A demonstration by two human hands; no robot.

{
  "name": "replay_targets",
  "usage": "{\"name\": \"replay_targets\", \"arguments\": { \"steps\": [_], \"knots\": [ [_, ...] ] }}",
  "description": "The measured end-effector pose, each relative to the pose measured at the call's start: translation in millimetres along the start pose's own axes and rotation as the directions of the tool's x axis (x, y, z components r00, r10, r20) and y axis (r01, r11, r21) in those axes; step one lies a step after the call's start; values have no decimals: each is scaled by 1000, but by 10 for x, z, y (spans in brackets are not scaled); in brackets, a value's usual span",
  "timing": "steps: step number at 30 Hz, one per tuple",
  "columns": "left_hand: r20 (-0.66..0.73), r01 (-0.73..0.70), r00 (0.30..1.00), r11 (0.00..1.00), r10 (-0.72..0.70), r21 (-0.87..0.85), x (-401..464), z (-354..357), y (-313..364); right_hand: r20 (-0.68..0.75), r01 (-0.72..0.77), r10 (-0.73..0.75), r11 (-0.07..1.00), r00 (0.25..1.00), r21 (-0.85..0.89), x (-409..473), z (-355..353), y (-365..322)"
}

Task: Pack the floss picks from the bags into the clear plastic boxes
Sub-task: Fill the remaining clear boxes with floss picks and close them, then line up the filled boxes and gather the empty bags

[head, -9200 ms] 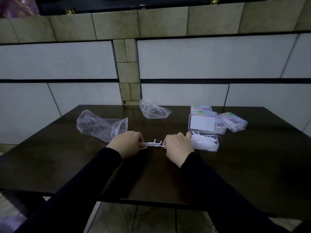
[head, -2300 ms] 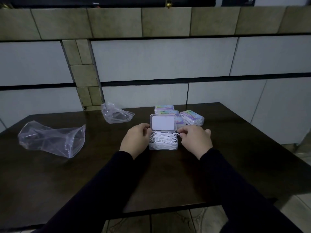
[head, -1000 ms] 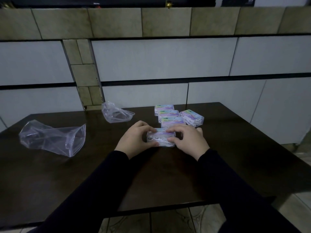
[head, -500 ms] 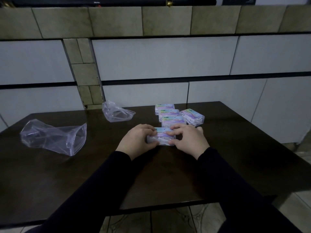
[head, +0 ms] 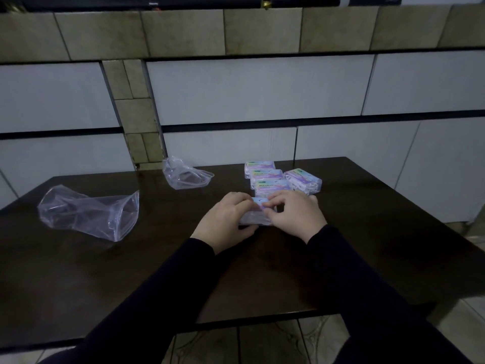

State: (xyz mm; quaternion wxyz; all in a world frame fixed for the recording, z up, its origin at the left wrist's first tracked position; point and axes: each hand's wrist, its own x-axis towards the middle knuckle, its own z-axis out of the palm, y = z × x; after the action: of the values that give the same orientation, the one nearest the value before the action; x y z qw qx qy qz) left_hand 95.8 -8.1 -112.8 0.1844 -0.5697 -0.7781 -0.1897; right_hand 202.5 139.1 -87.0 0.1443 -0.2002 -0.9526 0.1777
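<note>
Lid newly shut: five boxes (head: 265, 176), two bags (head: 89, 214), both hands (head: 294, 216).

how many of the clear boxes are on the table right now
5. One box is held between the left hand and right hand; three line up behind it, and one sits right of that row.
</note>
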Motion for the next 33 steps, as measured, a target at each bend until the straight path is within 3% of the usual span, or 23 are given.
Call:
{"name": "replay_targets", "arguments": {
  "steps": [6, 11, 14, 19, 23, 33],
  "knots": [
    [-45, -29, 999, 999, 29, -13, 13, 5, -2, -57, -94, 104, 984, 993, 148, 142, 22, -12],
    [-65, -5, 998, 1000, 4, -21, 20, 30, -39, -27, -124, 129, 982, 991, 145, 325, 63, -14],
    [-80, 5, 997, 998, -10, -61, 15, 24, -49, -111, -95, 103, 993, 988, 77, 430, 50, -26],
    [-139, 206, 960, 947, -245, -246, 211, -25, -118, -73, -91, 93, 996, 993, 25, 647, 3, -87],
    [-77, 390, 908, 897, -412, -209, 501, 54, -294, -46, -110, 110, 994, 993, 9, 811, -40, -93],
    [74, 328, 944, 935, -321, -136, 1320, 491, -743, -43, -114, 109, 987, 993, -117, 1311, 148, 88]
  ]
}}
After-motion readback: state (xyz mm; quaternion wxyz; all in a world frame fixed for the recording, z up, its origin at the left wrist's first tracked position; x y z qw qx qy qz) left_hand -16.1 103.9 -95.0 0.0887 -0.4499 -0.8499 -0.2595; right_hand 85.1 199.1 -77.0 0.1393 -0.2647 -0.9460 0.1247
